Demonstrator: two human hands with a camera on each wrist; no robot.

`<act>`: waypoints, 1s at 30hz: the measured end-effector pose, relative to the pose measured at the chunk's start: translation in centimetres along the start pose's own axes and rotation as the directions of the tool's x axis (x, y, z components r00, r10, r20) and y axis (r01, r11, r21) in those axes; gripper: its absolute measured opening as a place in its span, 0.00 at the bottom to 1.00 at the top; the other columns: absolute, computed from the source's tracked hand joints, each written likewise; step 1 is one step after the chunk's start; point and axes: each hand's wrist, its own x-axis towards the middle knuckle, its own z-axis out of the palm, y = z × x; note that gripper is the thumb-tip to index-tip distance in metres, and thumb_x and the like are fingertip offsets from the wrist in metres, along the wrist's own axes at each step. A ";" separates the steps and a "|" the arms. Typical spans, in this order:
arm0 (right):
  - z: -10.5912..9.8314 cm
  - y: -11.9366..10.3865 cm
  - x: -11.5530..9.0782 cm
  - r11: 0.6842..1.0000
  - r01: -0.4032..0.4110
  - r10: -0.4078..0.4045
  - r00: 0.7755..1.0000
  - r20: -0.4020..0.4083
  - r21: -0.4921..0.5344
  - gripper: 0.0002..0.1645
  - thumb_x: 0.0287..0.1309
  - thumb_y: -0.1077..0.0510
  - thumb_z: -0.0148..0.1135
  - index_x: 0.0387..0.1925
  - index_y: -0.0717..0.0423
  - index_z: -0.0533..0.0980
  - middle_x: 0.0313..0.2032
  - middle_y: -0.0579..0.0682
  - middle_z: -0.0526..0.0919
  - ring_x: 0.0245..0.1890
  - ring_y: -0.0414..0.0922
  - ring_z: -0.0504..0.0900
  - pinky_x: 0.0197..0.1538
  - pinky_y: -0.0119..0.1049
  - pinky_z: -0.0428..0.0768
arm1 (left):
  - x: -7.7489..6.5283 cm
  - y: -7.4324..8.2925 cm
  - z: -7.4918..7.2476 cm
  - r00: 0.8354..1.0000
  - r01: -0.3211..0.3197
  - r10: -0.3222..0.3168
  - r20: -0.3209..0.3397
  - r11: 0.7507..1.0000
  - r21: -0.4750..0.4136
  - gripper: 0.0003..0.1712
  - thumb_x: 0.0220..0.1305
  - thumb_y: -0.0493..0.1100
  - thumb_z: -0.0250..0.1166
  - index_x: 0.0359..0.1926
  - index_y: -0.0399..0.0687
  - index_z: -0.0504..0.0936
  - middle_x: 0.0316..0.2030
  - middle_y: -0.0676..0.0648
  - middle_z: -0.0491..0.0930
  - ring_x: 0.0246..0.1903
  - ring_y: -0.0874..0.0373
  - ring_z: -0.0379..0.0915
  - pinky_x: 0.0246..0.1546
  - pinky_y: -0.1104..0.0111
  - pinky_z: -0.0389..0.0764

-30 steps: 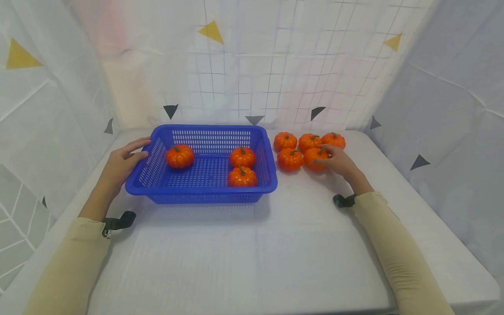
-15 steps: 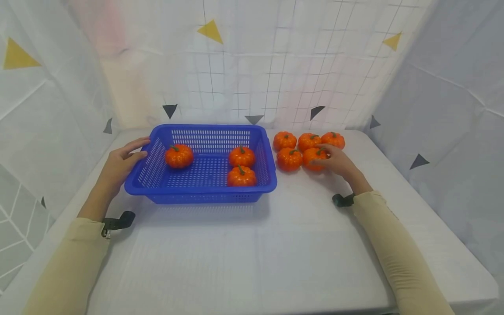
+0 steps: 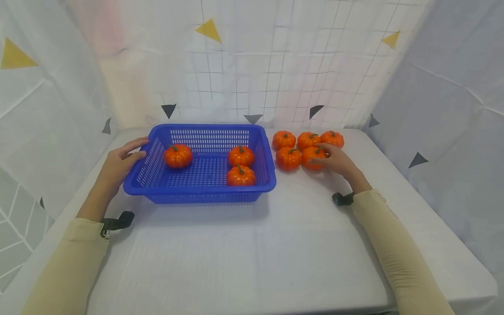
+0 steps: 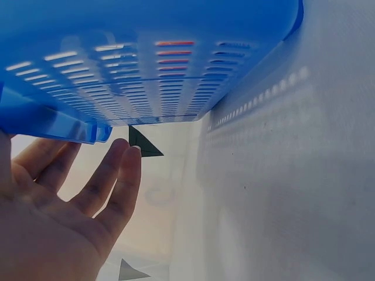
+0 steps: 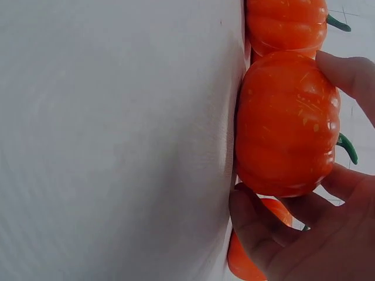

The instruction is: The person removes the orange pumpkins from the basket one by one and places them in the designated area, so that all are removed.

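A blue perforated plastic basket (image 3: pixel 204 190) stands on the table with three small orange pumpkins inside: one pumpkin (image 3: pixel 178 156) at the left, two at the right. My left hand (image 3: pixel 116 168) rests its thumb and foremost fingers on the basket's left rim; in the left wrist view its other fingers (image 4: pixel 120 187) extend loosely below the rim. To the right of the basket my right hand (image 3: pixel 336 161) grips the front-right pumpkin (image 3: pixel 313 158) of a group. The right wrist view shows the thumb on one side of this pumpkin (image 5: pixel 287 123) and fingers round the other.
Beside the held pumpkin sits another pumpkin (image 3: pixel 288 159). Behind them stand three more, a left one (image 3: pixel 284 140), a middle one (image 3: pixel 308 141) and a right one (image 3: pixel 332 139). A white cloth covers the table (image 3: pixel 220 258); white sheets (image 3: pixel 244 57) hang around it.
The whole head view has shifted very slightly to the left. Both hands, the basket and the pumpkins otherwise keep their places.
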 end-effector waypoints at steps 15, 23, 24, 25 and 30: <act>-1.7 -0.6 -0.8 0.994 0.107 -0.104 0.993 -0.058 0.037 0.47 0.65 0.40 0.71 0.74 0.58 0.64 0.68 0.62 0.72 0.66 0.62 0.70 0.65 0.63 0.72 | 0.0 0.1 0.0 1.000 0.009 -0.009 0.002 1.000 -0.006 0.32 0.80 0.55 0.57 0.77 0.50 0.69 0.78 0.46 0.61 0.76 0.40 0.55 0.70 0.39 0.61; -2.4 -4.6 -2.2 0.986 0.156 -0.147 0.977 -0.154 0.050 0.47 0.64 0.37 0.70 0.75 0.55 0.65 0.70 0.62 0.71 0.67 0.62 0.70 0.63 0.64 0.75 | 0.0 0.0 0.0 1.000 0.009 -0.009 0.003 1.000 -0.017 0.32 0.80 0.55 0.57 0.77 0.50 0.69 0.78 0.46 0.61 0.76 0.40 0.55 0.70 0.40 0.62; -2.4 -5.2 -2.4 0.985 0.162 -0.152 0.975 -0.164 0.050 0.46 0.65 0.37 0.70 0.75 0.54 0.66 0.70 0.61 0.71 0.67 0.61 0.70 0.63 0.63 0.76 | 0.0 0.0 0.0 1.000 0.009 -0.009 0.004 1.000 -0.017 0.32 0.80 0.55 0.57 0.77 0.50 0.69 0.78 0.46 0.61 0.75 0.40 0.55 0.70 0.40 0.62; -2.5 -5.8 -2.6 0.984 0.171 -0.161 0.972 -0.174 0.048 0.45 0.65 0.38 0.69 0.75 0.54 0.66 0.70 0.60 0.71 0.67 0.61 0.71 0.62 0.63 0.76 | 0.0 0.0 0.0 1.000 0.008 -0.008 0.004 1.000 -0.018 0.32 0.80 0.55 0.57 0.77 0.50 0.69 0.78 0.46 0.61 0.75 0.39 0.56 0.69 0.40 0.63; -2.6 -8.5 -3.3 0.978 0.202 -0.189 0.961 -0.201 0.046 0.40 0.68 0.44 0.68 0.74 0.53 0.67 0.69 0.56 0.74 0.66 0.59 0.72 0.60 0.60 0.79 | 0.0 0.1 0.0 1.000 0.003 -0.003 0.003 1.000 -0.007 0.32 0.79 0.55 0.57 0.77 0.50 0.69 0.78 0.45 0.61 0.75 0.39 0.56 0.69 0.39 0.63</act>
